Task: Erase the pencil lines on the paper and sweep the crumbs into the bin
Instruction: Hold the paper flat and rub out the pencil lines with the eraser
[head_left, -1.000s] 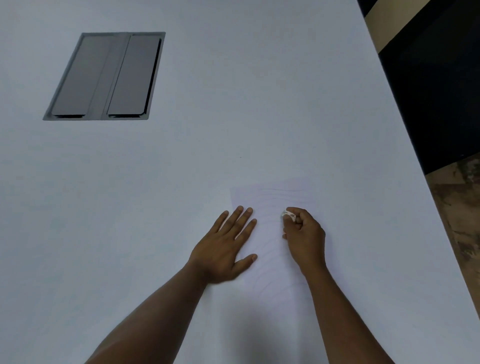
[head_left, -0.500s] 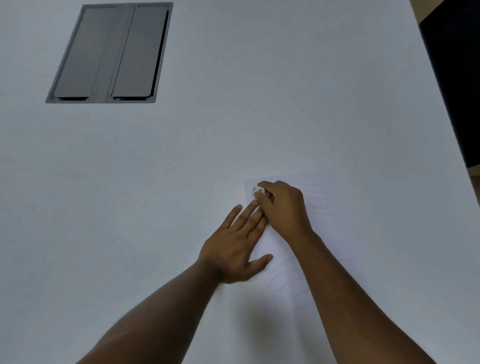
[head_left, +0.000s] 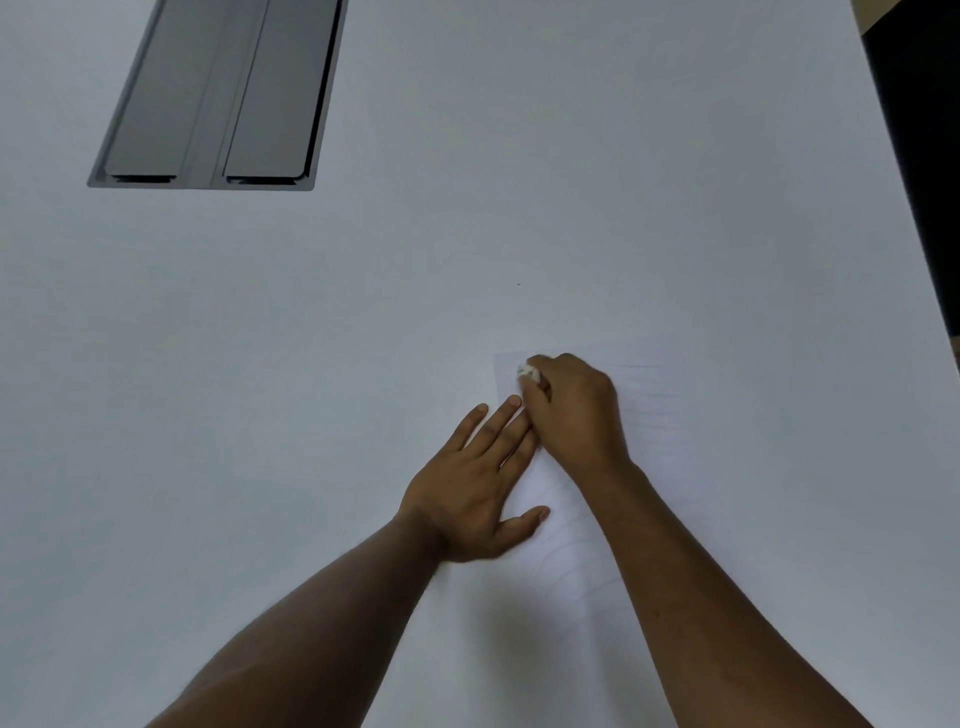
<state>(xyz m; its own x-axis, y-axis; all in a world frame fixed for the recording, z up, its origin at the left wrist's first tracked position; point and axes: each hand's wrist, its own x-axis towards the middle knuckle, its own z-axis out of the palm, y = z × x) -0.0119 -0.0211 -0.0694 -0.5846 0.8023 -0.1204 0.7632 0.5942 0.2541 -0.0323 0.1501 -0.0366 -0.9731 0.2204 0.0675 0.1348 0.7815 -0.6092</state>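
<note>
**Two hands, one sheet, one eraser on a pale table**

While one sheet of paper (head_left: 660, 431) is lying flat on the pale table (head_left: 519, 208), two bare hands are working over its left side. One left hand (head_left: 472, 488) is lying palm down with its fingers straight and slightly fanned, the thumb sticking out to the right onto the sheet; its fingertips are crossing the paper's left edge and its palm is sitting on the table just beside that edge. One right hand (head_left: 576, 410) is curling over the sheet's far left corner, its fingers bunched together and pinching one small white eraser (head_left: 527, 372), which is touching the paper just inside that corner. The two hands are touching where the left fingers are meeting the right knuckles. Several faint curved pencil lines (head_left: 644, 400) are showing on the sheet, some to the right of the right hand and some nearer the body between the forearms; they are too pale to count.

One grey hatch (head_left: 213, 98) with two flaps is sitting flush in the table at far left, well apart from the paper. Wide bare tabletop is lying left of and beyond the sheet. The table's right edge (head_left: 904, 208) is running diagonally near the paper's right side, with dark floor past it.
</note>
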